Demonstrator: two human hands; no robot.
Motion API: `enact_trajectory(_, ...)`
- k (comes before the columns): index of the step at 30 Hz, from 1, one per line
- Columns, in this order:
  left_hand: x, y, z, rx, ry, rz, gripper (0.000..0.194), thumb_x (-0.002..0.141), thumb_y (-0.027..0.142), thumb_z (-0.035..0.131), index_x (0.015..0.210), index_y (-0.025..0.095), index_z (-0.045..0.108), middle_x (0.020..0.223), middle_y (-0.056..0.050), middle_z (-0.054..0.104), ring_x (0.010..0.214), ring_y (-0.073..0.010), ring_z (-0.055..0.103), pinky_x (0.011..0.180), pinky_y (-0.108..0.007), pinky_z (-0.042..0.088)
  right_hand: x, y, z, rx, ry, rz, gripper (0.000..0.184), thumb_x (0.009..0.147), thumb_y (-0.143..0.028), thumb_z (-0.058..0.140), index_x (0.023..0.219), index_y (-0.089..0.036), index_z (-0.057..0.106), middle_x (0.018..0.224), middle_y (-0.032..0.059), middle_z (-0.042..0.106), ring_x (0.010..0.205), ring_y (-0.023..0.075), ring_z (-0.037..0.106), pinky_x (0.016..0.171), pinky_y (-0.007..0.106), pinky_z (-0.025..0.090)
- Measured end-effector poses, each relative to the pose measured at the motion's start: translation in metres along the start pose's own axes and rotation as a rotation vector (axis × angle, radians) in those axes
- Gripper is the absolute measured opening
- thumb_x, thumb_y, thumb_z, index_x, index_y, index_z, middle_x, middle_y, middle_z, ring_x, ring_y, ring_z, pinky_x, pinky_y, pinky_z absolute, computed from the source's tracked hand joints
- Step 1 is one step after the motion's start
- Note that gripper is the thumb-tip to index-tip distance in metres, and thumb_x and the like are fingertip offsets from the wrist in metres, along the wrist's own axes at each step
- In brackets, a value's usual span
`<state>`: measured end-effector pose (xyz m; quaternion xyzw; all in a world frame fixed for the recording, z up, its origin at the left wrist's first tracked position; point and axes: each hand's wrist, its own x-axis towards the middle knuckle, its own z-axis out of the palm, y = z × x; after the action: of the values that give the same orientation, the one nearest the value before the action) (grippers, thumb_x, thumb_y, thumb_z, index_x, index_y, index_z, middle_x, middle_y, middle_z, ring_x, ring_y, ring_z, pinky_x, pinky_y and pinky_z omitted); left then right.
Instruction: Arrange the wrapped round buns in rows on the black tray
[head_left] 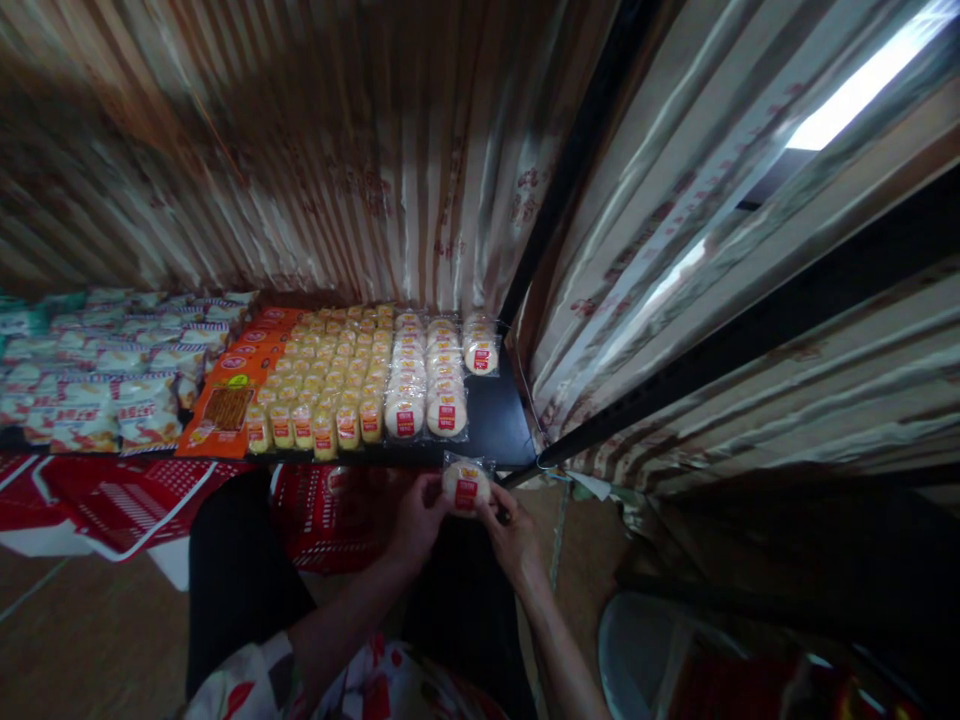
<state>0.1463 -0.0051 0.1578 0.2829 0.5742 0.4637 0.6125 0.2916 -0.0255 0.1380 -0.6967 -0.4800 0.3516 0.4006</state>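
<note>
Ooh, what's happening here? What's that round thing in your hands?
A person is holding a clear-wrapped round packet with a red label, with the left hand on one side and the right hand on the other. It is off the dark shelf, just in front of its edge. On the shelf, similar wrapped rounds stand in two long rows and a shorter one at the right end. Small yellow packets sit beside them, then orange packets.

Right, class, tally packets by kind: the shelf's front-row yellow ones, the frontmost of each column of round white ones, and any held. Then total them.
Front-row yellow packets: 6
Frontmost round white packets: 3
Held round white packet: 1
Total: 10
</note>
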Motion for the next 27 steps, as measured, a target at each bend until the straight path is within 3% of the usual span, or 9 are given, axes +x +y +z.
enact_trajectory(9,0.017,-0.006,0.015,0.134,0.043,0.079,0.019,0.064,0.007,0.072,0.079,0.018,0.071,0.084,-0.004,0.067,0.083,-0.0197,0.060,0.085,-0.028,0.042,0.014,0.000,-0.008,-0.188,0.057,-0.006,0.059,0.077,-0.063,0.047,0.103,-0.015,0.071,0.078,0.0077,0.071,0.068,0.0204,0.063,0.065,0.030,0.048)
enact_trajectory(17,0.022,0.003,0.028,0.278,0.053,0.137,0.017,0.066,0.011,0.072,0.081,0.017,0.072,0.083,-0.005,0.063,0.078,-0.0207,0.060,0.076,-0.028,0.044,0.023,-0.010,-0.016,-0.345,0.049,0.054,0.052,0.079,-0.055,0.046,0.108,-0.019,0.069,0.078,0.0063,0.071,0.066,0.0200,0.064,0.060,0.028,0.044)
enact_trajectory(27,0.032,0.002,0.040,0.161,0.045,0.107,0.028,0.068,0.003,0.067,0.090,0.019,0.066,0.081,-0.004,0.067,0.079,-0.0192,0.060,0.087,-0.031,0.043,0.036,-0.010,-0.019,-0.182,0.068,0.042,0.061,0.078,-0.060,0.042,0.112,-0.014,0.064,0.079,0.0090,0.072,0.065,0.0215,0.066,0.061,0.030,0.047)
